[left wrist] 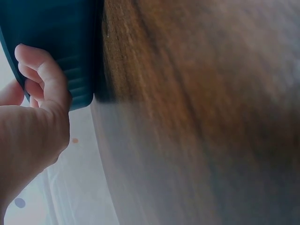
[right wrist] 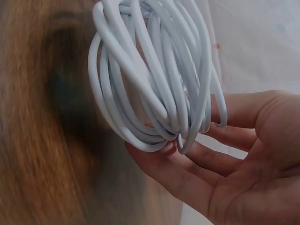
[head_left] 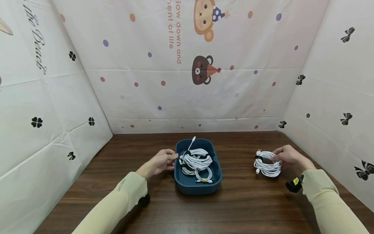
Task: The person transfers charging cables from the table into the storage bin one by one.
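My left hand [head_left: 161,161] grips the left side of a dark blue bin [head_left: 197,189], thumb up at the rim and fingers against the outer wall [left wrist: 77,77]. Inside the bin lie several coiled white cables [head_left: 196,160]; one plug end sticks up past the far rim. Over on the right, my right hand [head_left: 289,157] pinches a coiled white cable [head_left: 267,164] by its right side. A black strap binds that coil on its left, where its plug ends show. Up close in the right wrist view, the loops [right wrist: 154,75] sit between thumb and fingertips.
Both hands work over a dark brown wooden table [head_left: 233,211]. White printed sheets [head_left: 140,97] stand as walls behind it and at both sides. The right sheet [head_left: 330,130] rises close beyond my right hand.
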The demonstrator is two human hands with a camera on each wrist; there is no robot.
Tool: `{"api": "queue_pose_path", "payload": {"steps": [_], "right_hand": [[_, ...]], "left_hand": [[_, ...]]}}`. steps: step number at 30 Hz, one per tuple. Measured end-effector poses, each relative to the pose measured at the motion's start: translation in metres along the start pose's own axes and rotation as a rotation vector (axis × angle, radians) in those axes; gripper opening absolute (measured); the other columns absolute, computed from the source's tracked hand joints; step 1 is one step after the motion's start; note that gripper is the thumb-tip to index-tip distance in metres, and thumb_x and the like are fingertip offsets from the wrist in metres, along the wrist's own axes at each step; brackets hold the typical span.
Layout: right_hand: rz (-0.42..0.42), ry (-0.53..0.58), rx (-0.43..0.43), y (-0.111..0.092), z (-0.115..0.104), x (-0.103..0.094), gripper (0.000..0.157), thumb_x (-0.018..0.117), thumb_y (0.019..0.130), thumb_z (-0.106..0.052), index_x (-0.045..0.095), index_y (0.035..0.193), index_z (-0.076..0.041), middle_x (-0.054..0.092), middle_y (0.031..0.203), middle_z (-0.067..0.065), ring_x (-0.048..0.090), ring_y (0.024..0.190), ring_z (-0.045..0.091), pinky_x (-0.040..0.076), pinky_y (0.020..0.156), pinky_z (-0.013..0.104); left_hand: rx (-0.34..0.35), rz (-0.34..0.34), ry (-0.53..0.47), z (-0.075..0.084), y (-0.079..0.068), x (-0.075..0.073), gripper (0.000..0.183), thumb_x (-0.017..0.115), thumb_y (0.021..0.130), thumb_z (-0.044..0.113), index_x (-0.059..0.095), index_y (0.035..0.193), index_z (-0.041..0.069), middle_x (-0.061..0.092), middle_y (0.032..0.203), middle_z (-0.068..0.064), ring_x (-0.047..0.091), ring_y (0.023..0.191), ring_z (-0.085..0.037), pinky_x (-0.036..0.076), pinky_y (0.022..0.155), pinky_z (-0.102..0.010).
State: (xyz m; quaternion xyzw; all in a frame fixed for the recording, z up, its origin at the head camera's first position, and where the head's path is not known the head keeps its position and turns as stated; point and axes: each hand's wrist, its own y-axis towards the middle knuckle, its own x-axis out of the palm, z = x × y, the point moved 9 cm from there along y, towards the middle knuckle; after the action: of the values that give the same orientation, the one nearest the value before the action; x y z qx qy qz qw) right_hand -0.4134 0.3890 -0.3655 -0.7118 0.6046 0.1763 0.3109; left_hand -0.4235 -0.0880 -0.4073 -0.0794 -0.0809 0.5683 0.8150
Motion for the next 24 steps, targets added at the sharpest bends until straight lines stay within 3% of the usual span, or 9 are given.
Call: {"api": "queue_pose_path", "payload": {"steps": [8,14,24], "right_hand": [[-0.036,0.008,-0.087,0.0,-0.018,0.01,0.038,0.06,0.089,-0.004,0.052,0.115,0.022,0.065,0.077,0.001,0.062,0.067,0.012,0.057,0.064,0.038],[-0.048,0.039,-0.09,0.003,-0.027,0.017,0.038,0.061,0.09,-0.006,0.053,0.116,0.02,0.064,0.076,0.001,0.061,0.066,0.01,0.056,0.065,0.037],[-0.04,-0.073,-0.178,0.004,-0.052,0.021,0.034,0.062,0.089,-0.006,0.058,0.113,0.017,0.067,0.085,0.006,0.059,0.071,0.01,0.056,0.066,0.038]], "left_hand": [[0.002,0.008,-0.005,0.001,-0.001,0.001,0.008,0.053,0.099,0.012,0.049,0.1,0.006,0.054,0.082,-0.004,0.053,0.066,-0.014,0.051,0.061,-0.028],[0.004,0.013,0.003,0.002,-0.001,0.0,0.011,0.054,0.099,0.013,0.049,0.102,0.004,0.054,0.081,-0.004,0.053,0.066,-0.014,0.051,0.06,-0.027],[-0.008,0.027,-0.001,0.002,-0.001,0.0,0.011,0.053,0.099,0.014,0.049,0.102,0.004,0.054,0.079,-0.004,0.053,0.064,-0.013,0.051,0.058,-0.026]]}}
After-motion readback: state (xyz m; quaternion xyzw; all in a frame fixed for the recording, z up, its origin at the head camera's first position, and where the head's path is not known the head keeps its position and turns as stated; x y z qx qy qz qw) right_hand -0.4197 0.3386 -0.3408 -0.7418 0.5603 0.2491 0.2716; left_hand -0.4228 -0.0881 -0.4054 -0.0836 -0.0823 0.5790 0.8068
